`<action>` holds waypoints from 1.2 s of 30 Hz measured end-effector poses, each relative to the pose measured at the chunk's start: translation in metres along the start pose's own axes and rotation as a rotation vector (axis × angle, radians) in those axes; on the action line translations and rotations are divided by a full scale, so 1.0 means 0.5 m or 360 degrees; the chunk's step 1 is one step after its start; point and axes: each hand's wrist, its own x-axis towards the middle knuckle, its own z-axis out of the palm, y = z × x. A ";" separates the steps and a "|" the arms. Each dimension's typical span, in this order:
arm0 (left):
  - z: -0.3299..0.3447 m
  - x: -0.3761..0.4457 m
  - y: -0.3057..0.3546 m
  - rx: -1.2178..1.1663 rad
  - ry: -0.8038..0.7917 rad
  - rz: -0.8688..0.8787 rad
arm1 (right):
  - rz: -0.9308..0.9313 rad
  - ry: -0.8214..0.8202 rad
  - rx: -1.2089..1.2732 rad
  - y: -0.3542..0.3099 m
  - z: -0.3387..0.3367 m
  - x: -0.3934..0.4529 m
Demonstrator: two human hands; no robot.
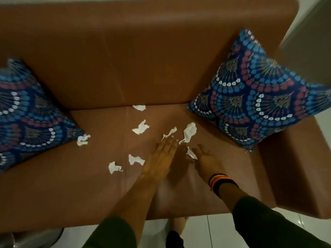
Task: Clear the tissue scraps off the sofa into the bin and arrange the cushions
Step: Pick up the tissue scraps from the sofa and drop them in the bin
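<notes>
While both hands spread, scrap [191, 154] touches right fingers [200, 149].

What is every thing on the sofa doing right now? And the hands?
Left hand: open, flat over the seat.
Right hand: open, a tissue scrap at its fingers.
Other tissue scraps: crumpled, scattered on the seat.
Left cushion: leaning in the sofa's corner.
Right cushion: tilted against the armrest.
Sofa: not yet cleared.

brown sofa [100, 185], tissue scraps [140, 127], two cushions [254, 97]
</notes>
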 end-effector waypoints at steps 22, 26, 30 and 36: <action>0.054 0.123 -0.117 -0.0545 0.0249 -0.0561 | -0.0024 0.0154 0.0219 0.016 -0.028 0.273; 0.046 0.122 -0.186 -0.0665 0.0309 -0.0800 | -0.0084 0.0154 -0.0011 0.002 0.011 0.290; 0.067 0.115 -0.200 -0.0756 0.0271 -0.0824 | -0.0169 0.0197 -0.0025 -0.003 0.045 0.261; 0.087 0.099 -0.229 -0.0362 0.0355 -0.0642 | -0.0222 0.0249 0.0270 -0.034 0.041 0.247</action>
